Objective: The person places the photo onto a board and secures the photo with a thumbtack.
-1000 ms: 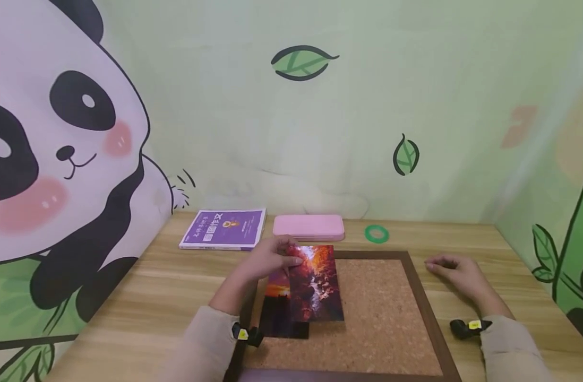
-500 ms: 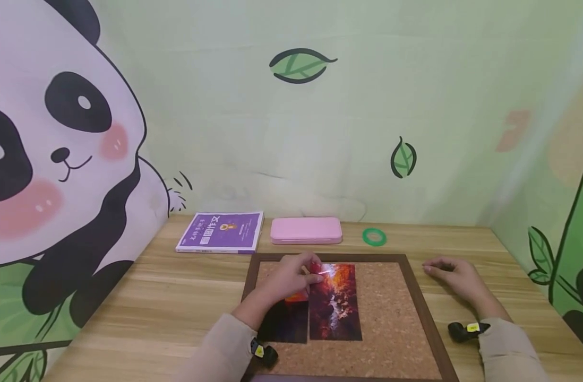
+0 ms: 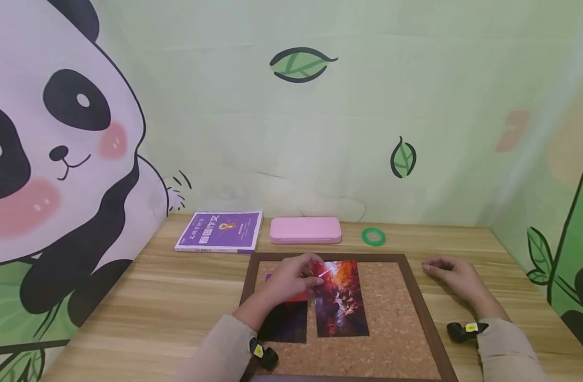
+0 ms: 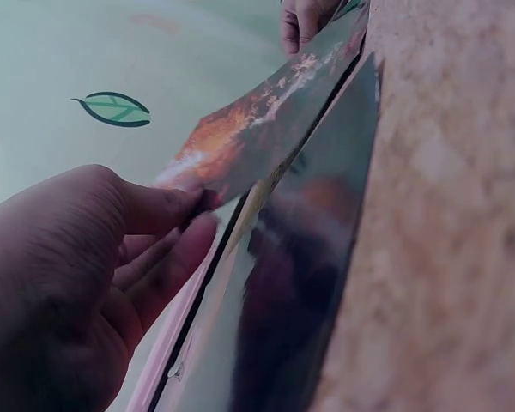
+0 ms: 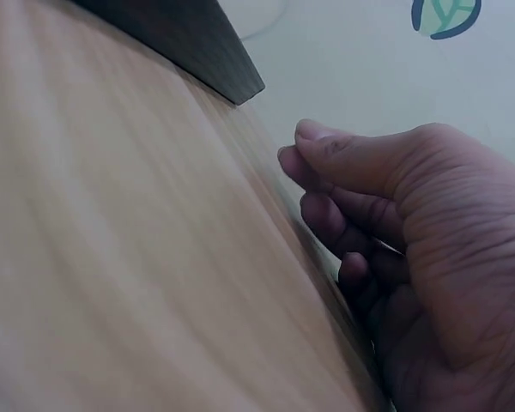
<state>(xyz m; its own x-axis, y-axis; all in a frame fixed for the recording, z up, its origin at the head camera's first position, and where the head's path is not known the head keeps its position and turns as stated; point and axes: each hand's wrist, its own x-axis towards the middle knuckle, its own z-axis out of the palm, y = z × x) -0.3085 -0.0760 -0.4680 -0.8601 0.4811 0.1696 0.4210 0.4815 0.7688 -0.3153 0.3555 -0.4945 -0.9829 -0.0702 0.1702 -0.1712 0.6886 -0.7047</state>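
Observation:
My left hand (image 3: 291, 278) pinches the upper left corner of a glossy photo (image 3: 341, 300) with fiery orange trees and a pale stream. In the left wrist view the held photo (image 4: 257, 129) stands tilted, its corner between thumb and fingers. A second photo (image 3: 291, 322), dark with a red and purple sky, lies on the cork board (image 3: 392, 318), partly hidden under my left hand and wrist. My right hand (image 3: 456, 273) rests on the table to the right of the board, fingers loosely curled. In the right wrist view that hand (image 5: 395, 223) has nothing in its fingers.
The board's dark wooden frame (image 3: 427, 323) borders the cork. Behind it stand a purple book (image 3: 224, 232), a pink case (image 3: 306, 230) and a green tape roll (image 3: 374, 237). A panda-painted wall (image 3: 320, 132) closes off the table's back.
My left hand has carried the fiery photo rightward over the board, off the dark photo it overlapped, and most recently slightly further right. My right hand has stayed in place.

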